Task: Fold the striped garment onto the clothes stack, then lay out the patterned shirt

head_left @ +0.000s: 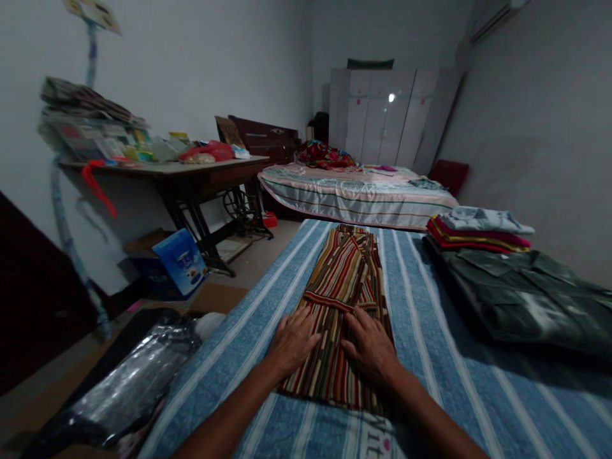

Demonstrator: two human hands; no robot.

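Bare forearms (229, 407), I note, lead to left hand (292, 341) and right hand (370, 341), both palm-down, loosely spread, clamped on nothing, resting on the striped garment (332, 268) laid lengthwise on the blue sheet (406, 312), apparently so its folded layers lie flat.

bare left hand (294, 344), bare right hand (371, 345), bare forearms (232, 411) narrowing toward the wrists (271, 370), slender fingers (362, 320)

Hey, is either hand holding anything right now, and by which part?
Nothing looks gripped: the left hand and right hand rest open on the striped garment, fingertips near its crosswise band.
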